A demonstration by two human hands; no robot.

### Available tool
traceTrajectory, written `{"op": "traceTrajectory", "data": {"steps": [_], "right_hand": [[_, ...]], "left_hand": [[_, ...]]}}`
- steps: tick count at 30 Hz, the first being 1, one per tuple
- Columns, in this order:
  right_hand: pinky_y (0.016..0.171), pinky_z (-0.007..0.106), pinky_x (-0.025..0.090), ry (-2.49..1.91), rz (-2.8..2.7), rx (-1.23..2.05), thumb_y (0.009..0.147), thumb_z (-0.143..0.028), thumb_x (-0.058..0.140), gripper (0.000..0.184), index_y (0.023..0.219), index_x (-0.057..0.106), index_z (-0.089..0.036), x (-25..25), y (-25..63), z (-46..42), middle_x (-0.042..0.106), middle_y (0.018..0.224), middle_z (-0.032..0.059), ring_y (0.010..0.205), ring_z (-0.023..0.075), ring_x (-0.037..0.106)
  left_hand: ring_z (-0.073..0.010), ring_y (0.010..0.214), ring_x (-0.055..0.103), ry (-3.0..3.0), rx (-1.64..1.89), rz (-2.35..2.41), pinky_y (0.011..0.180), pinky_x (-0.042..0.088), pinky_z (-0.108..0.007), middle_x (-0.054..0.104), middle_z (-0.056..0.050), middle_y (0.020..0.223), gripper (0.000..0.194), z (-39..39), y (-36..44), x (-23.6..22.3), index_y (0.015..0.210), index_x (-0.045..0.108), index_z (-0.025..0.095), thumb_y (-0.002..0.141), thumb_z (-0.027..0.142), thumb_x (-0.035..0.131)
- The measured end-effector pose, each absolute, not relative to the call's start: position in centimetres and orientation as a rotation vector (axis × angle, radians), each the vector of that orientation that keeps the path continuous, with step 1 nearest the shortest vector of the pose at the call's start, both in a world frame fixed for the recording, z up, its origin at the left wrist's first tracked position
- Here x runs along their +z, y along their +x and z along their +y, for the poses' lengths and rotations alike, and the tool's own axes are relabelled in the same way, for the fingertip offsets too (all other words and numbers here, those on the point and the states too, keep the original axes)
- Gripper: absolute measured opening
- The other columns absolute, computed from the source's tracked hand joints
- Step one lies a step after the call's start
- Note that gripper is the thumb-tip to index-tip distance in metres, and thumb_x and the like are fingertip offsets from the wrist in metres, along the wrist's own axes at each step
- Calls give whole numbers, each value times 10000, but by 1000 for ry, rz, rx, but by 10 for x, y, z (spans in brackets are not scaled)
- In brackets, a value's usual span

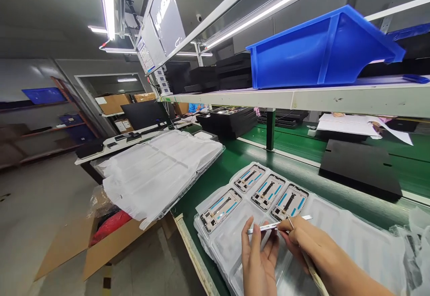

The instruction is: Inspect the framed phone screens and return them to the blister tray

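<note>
My left hand (pixel 260 255) is closed at the fingertips around a phone frame (pixel 265 228), which I see almost edge-on as a thin silvery strip. My right hand (pixel 312 242) is closed around a slim tool with a pale handle (pixel 314 271); its thin metal end shows by the fingers, and its exact kind is unclear. The right fingers meet the frame's edge and cover part of it. Under both hands lies a clear plastic tray (pixel 231 238) with moulded pockets. Several phone frames (pixel 221 208) with blue strips lie in its far pockets.
A stack of white-covered trays (pixel 161 157) stands left. An open cardboard box (pixel 114 244) is on the floor below. Overhead, a shelf (pixel 302 99) bears a blue bin (pixel 309 54). A black slab (pixel 359 168) lies right; another person's hand (pixel 376 128) is beyond, near papers.
</note>
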State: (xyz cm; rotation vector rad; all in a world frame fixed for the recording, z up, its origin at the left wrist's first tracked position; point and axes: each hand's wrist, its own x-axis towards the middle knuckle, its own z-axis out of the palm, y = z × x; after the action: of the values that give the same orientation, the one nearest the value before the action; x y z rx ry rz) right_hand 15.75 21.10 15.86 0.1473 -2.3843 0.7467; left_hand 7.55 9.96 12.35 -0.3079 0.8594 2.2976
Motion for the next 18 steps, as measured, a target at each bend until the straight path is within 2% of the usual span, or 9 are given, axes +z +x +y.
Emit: {"op": "traceTrajectory", "data": {"steps": [7, 11, 14, 18], "right_hand": [[716, 264, 492, 314, -2385, 559, 1046, -118, 411, 167, 951, 519, -205, 160, 158, 211, 671, 1004, 77, 854, 163, 602], [808, 291, 517, 355, -2432, 521, 1074, -156, 365, 191, 1039, 552, -168, 158, 161, 212, 677, 1037, 114, 938, 184, 604], [799, 288, 520, 363, -2442, 510, 1083, -176, 349, 211, 1045, 555, -163, 157, 161, 211, 680, 1061, 120, 941, 185, 599], [730, 284, 512, 332, -2469, 463, 1086, -199, 347, 236, 974, 554, -180, 157, 161, 209, 680, 1037, 107, 881, 182, 594]], "left_hand": [[-247, 1005, 723, -306, 2335, 857, 891, 589, -342, 728, -177, 1113, 517, 99, 84, 118, 1412, 427, 195, 970, 417, 580], [-259, 1070, 697, -259, 2335, 848, 937, 566, -341, 708, -173, 1178, 758, 98, 89, 111, 1427, 411, 217, 819, 480, 781], [-274, 1085, 685, -250, 2314, 875, 960, 555, -363, 697, -165, 1205, 889, 98, 92, 109, 1420, 418, 229, 713, 545, 855], [-299, 1123, 669, -255, 2291, 903, 970, 548, -385, 690, -166, 1218, 913, 99, 93, 109, 1422, 413, 228, 698, 560, 860]]}}
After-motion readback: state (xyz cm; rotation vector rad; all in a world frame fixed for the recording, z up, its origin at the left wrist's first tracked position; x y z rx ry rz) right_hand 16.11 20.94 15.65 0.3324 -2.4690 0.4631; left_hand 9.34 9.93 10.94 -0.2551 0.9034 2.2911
